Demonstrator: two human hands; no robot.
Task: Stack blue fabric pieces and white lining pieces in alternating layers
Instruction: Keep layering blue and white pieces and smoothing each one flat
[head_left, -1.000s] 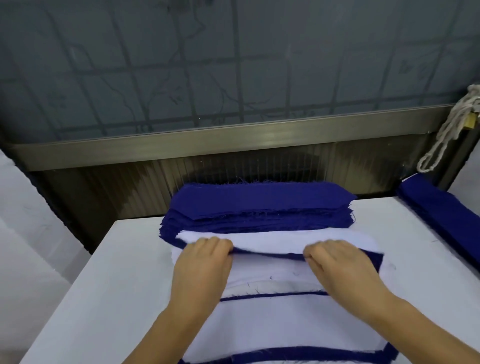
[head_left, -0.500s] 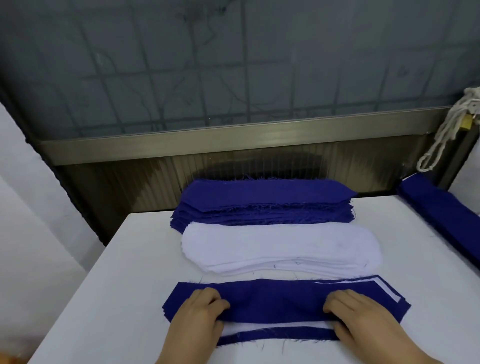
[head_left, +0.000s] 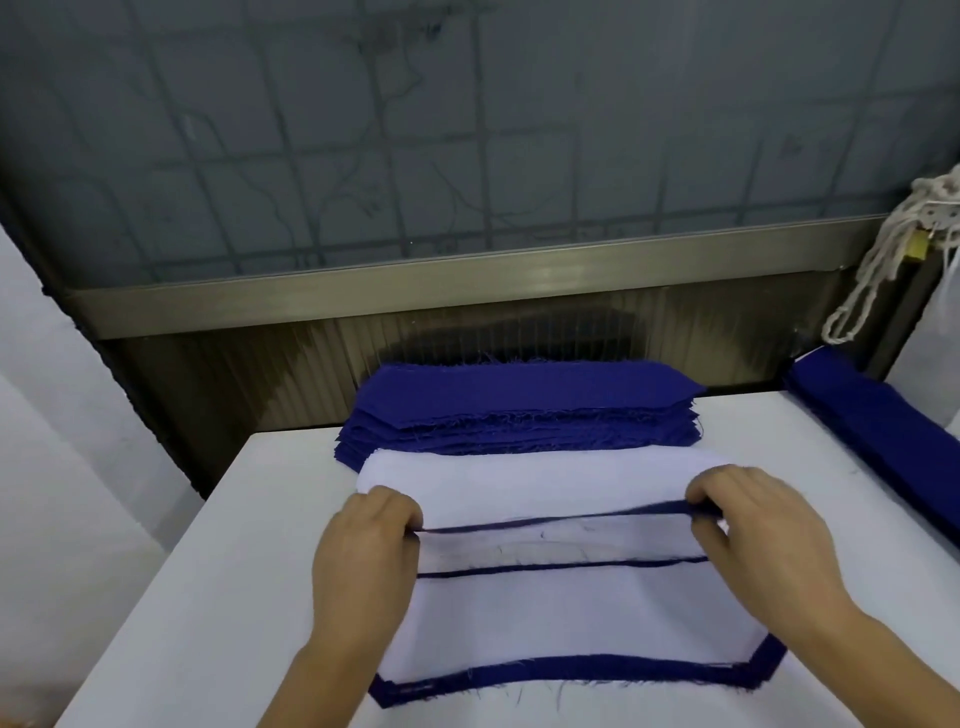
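Both your left hand (head_left: 371, 540) and right hand (head_left: 748, 525) pinch a lifted blue-and-white pair (head_left: 561, 493). Alternating stack (head_left: 571, 670) begun at 6 o'clock; thick blue pile (head_left: 519, 410) at 12 remains.

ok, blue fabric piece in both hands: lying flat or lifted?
Lifted. Left hand and right hand pinch the thin blue fabric piece by its ends, edge-on above the white lining.

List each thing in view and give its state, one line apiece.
Left hand: fingers curled, pinching the lifted pieces' left end.
Right hand: fingers curled, pinching their right end.
Lifted blue and white pieces: held together, raised off the table.
Alternating stack: flat, white on top, blue edge showing.
Blue fabric pile: stacked, untouched.
Blue pile at right: lying flat.
Cord: hanging.
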